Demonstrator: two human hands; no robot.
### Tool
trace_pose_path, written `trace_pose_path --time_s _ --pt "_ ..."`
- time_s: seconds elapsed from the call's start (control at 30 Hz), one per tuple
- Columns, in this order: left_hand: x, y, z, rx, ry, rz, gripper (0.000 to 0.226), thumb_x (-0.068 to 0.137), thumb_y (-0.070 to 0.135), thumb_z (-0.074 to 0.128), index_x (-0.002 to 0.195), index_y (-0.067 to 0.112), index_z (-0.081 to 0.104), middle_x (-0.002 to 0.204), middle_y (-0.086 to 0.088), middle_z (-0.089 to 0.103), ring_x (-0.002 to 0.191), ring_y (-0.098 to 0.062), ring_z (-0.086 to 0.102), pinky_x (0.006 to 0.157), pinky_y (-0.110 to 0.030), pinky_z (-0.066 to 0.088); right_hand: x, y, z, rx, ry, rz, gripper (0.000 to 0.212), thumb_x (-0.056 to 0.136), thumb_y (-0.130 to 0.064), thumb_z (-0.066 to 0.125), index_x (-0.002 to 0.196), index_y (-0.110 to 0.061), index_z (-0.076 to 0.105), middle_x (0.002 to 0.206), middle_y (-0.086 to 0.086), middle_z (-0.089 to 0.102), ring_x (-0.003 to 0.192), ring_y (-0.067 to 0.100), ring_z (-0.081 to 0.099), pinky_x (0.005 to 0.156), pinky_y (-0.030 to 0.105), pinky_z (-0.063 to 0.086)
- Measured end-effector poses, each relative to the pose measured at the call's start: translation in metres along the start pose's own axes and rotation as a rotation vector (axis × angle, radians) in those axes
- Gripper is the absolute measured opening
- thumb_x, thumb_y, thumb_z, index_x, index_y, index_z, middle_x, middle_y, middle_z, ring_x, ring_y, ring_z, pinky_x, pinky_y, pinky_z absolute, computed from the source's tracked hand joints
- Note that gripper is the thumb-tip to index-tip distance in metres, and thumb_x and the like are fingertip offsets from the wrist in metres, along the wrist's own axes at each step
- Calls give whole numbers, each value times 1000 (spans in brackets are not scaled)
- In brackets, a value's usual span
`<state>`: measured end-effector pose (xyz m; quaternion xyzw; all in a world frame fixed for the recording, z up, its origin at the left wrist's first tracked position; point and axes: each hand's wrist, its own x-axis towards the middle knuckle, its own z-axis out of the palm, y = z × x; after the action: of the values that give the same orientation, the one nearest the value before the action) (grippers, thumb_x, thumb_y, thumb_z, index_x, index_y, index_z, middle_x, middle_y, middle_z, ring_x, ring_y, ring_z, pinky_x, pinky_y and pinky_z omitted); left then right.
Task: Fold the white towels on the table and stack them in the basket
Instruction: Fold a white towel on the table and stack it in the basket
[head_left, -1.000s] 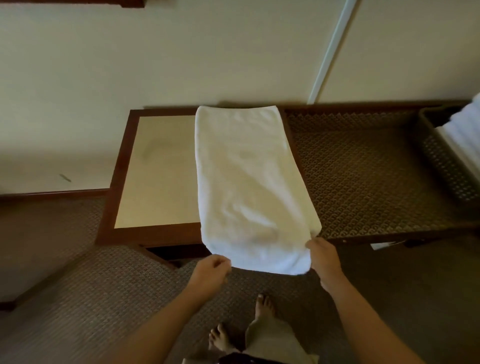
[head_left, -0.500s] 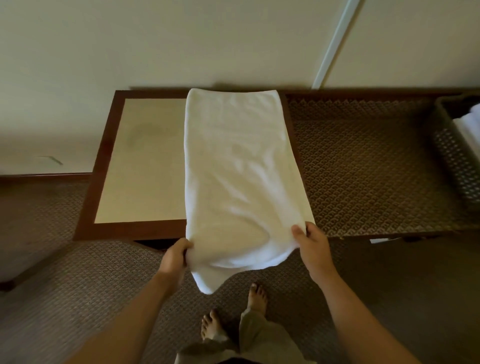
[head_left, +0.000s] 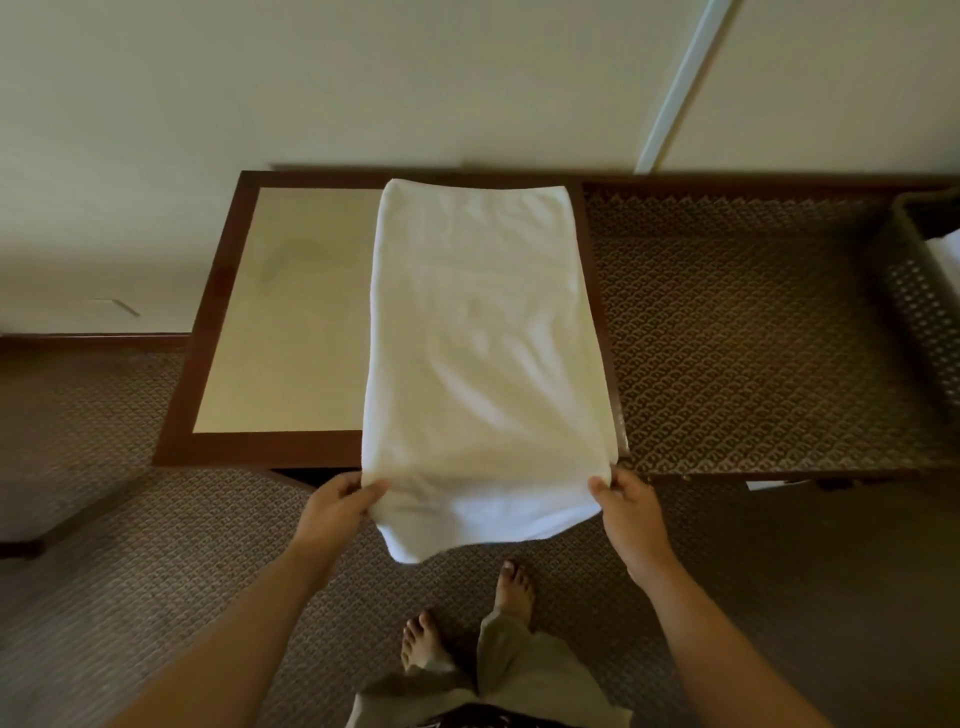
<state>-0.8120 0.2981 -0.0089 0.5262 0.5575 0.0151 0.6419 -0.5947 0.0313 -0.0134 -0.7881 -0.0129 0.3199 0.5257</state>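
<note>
- Towel (head_left: 483, 332), white and folded into a long strip, lies down the middle of the desk (head_left: 275, 447), running from 12 o'clock at the wall to 6 o'clock, where its near end hangs past the desk's front edge.
- Left hand (head_left: 337, 506), at about 7 o'clock of the towel, pinches the near left corner, thumb on top and fingers (head_left: 374, 488) curled under the cloth.
- Right hand (head_left: 626, 501), at about 5 o'clock, grips the near right corner the same way, fingers clenched on the edge.
- Between the two hands the near end sags in a soft curve below the desk's rim.
- Desk has a dark wood frame with a pale inset panel at 9 o'clock of the towel.
- Woven surface (head_left: 737, 332) extends at 3 o'clock of the towel.
- Basket (head_left: 919, 306), dark and perforated, sits at the far 3 o'clock edge, well apart from the towel, with something white inside, cut off by the frame.
- Bare feet (head_left: 514, 587) stand on patterned carpet at 6 o'clock.
</note>
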Motion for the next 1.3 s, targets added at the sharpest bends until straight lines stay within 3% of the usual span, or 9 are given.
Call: trace_pose_path --time_s 0.13,0.3,0.43,0.57,0.67,0.8,0.93,1.13,1.3 --pt "-1 3 2 -197 -12 -88 33 109 36 47 112 17 73 91 2 75 73 -15 55 64 -34 32 -3 1 -2 63 12 -43 15 100 -20 65 113 -17 73 113 -9 75 109 2 67 92 22 52" --pt "-1 11 4 223 150 126 16 107 31 52 107 22 65 101 -4 70 82 -19 61 64 -32 47 2 2 -8 -45 204 -138 16 100 -24 66 86 -16 69 84 18 69 76 28 63 68 34 46" --pt "-8 12 20 223 263 165 14 107 29 52 112 18 59 100 -4 64 80 -18 57 63 -34 45 14 8 -3 -87 136 13 29 99 -25 66 85 1 63 93 29 65 77 35 60 66 34 42" --pt "-12 11 27 73 290 151 19 103 37 58 112 20 57 101 6 61 87 -7 55 77 -33 42 12 7 -1 -95 124 -4 46 97 -40 65 86 4 61 85 25 64 74 33 58 70 42 48" --pt "-9 11 25 186 331 142 19 102 34 61 114 19 57 101 3 62 88 -14 59 75 -37 46 11 8 -4 -194 150 -21 35 101 -38 61 83 -10 70 87 21 66 79 34 62 79 49 53" --pt "-6 14 26 291 388 85 14 100 23 61 113 21 55 99 0 63 85 -22 60 63 -36 45 16 4 -3 -377 179 -38 29 101 -36 60 74 -26 63 90 9 65 80 27 62 66 35 44" --pt "-9 25 30 343 518 211 26 90 14 62 115 20 56 115 0 55 96 -23 57 78 -38 46 10 -11 6 -467 303 -31 13 89 -31 67 78 -27 62 101 -1 57 92 22 55 86 45 46" --pt "17 67 33 499 335 215 40 105 40 46 137 17 53 128 -5 60 111 -28 56 88 -44 47 37 -48 15 -591 272 -80 51 89 -67 48 66 -21 53 84 2 57 83 26 55 82 47 50" --pt "29 81 27 522 225 66 27 103 37 54 110 12 63 100 -7 66 83 -25 60 71 -39 51 44 -60 13 -280 230 -84 37 96 -35 64 81 -2 57 78 14 61 70 32 58 61 37 46"
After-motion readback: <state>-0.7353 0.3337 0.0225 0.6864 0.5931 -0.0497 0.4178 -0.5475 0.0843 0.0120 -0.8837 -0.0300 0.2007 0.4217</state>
